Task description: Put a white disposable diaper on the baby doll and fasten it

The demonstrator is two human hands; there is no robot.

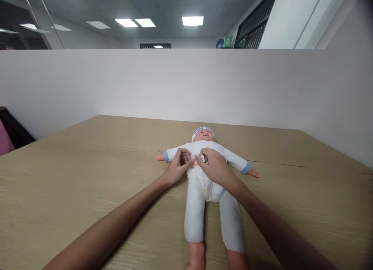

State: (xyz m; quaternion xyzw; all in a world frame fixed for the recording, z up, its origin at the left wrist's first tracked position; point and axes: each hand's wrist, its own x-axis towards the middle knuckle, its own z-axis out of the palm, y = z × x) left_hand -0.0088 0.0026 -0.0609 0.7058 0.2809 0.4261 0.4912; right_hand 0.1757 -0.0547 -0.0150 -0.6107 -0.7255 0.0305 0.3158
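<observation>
A baby doll point(204, 184) in a white romper with blue cuffs and a white cap lies face up on the wooden table point(72, 173), head away from me. My left hand point(178, 163) and my right hand point(212, 163) meet over its chest. Both hands have their fingers curled and pinch the white fabric at the front of the romper. What sits between the fingertips is too small to make out.
A white partition wall point(186, 83) stands along the far edge of the table and along its right side. A dark and pink object point(7, 136) shows at the far left edge.
</observation>
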